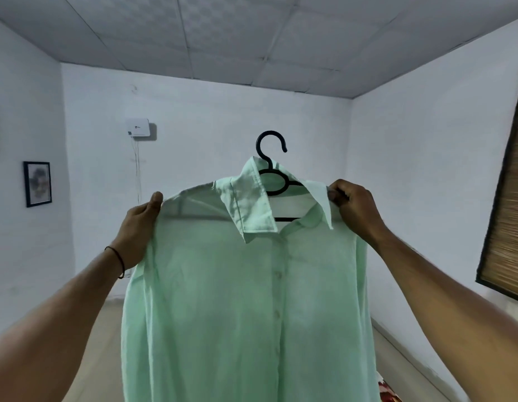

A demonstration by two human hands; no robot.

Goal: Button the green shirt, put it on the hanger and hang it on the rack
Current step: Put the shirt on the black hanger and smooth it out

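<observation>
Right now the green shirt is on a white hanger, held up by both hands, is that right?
No: the hanger is black, not white, as the head view shows. The green shirt is on it, held up by the left hand and right hand.

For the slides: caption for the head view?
Left hand and right hand hold the shirt up on the hanger, not yet hung.

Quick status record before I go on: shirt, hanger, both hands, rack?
shirt: green, held up, front looks buttoned below the collar
hanger: black, inside the shirt, hook free above the collar
left hand: grips the shirt's shoulder
right hand: pinches the shirt at the collar's edge
rack: not in view
</observation>
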